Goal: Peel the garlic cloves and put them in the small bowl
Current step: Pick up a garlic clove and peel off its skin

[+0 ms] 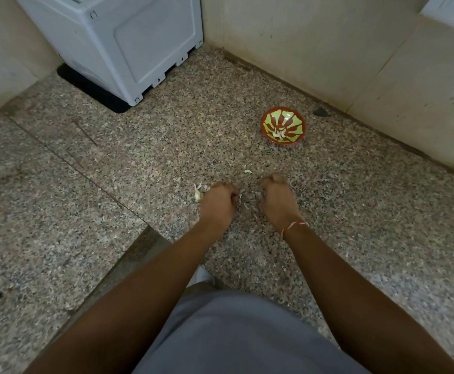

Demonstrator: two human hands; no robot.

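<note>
A small red bowl (282, 126) with a green pattern stands on the speckled granite counter (139, 168), with a few peeled garlic cloves (278, 134) at its bottom. My left hand (219, 201) rests knuckles-up on the counter, fingers curled under, and a pale bit of garlic shows at its thumb side. Unpeeled garlic cloves (197, 195) lie against its left edge. My right hand (275, 197), with a thread band on the wrist, is curled into a fist a short way to the right; nothing shows in it. A loose peel (248, 171) lies between the hands and the bowl.
A grey plastic appliance (128, 41) on a black mat stands at the back left. Tiled walls close the corner behind and to the right of the bowl. A small dark lump (320, 112) lies by the right wall. The counter steps down at the lower left.
</note>
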